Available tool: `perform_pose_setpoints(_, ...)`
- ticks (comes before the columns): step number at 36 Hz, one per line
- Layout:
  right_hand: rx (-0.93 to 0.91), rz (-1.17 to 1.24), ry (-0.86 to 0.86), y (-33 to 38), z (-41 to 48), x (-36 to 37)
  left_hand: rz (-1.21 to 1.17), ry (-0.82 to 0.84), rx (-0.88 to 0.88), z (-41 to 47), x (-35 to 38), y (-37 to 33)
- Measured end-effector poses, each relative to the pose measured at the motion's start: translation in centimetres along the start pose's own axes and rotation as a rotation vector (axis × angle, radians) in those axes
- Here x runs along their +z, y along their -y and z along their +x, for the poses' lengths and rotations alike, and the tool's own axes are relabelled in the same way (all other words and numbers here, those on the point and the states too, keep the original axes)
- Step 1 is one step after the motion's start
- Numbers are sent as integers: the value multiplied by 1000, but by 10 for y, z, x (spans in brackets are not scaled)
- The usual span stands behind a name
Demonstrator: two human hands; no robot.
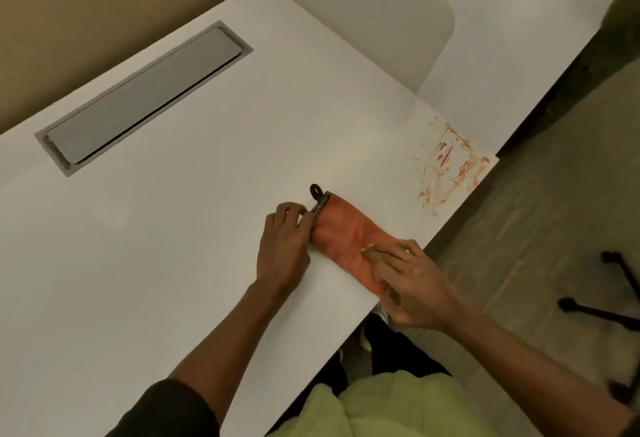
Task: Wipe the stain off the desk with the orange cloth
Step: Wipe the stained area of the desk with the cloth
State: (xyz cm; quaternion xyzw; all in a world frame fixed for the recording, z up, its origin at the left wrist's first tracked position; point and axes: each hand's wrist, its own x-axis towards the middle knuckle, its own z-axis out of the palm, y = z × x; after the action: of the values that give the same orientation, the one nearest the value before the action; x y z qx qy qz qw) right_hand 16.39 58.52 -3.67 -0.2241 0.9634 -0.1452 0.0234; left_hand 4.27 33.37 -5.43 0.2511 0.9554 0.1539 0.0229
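The orange cloth (346, 232) lies folded into a long strip on the white desk (173, 246), near the desk's front edge. A black hanging loop sticks out at its far end. My left hand (284, 246) pinches the cloth's dark far edge. Fingers flat, my right hand (408, 284) presses on the near end of the cloth at the desk edge. An orange-red smeared stain (450, 166) covers the desk's right corner, beyond the cloth and apart from it.
A grey cable hatch (142, 97) is set into the desk at the back left. A translucent divider panel (391, 21) stands at the desk's right end. Black chair legs (609, 301) stand on the floor to the right.
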Motion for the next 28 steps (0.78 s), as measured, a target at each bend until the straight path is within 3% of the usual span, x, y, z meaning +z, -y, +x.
perform_pose_setpoints(6,75,132,-102,8,37,-22,-71,25,-76,-10,-8,-1)
perform_pose_setpoints(11,-2,-9,-11,13,64,5,-145,-17,-149,-27,-7,-16)
perform_pose_setpoints(14,-36,-140,94,11,67,32,-221,-45,-287,-41,0,-28)
perform_pose_setpoints(17,-20,-169,83,3,62,43,-207,-44,-375,-51,11,-37)
perform_pose_setpoints(23,109,-186,-20,-42,75,36,-188,-70,-471,-60,30,-68)
perform_pose_setpoints(28,186,-176,-7,-75,61,21,-226,-22,-532,-48,41,-112)
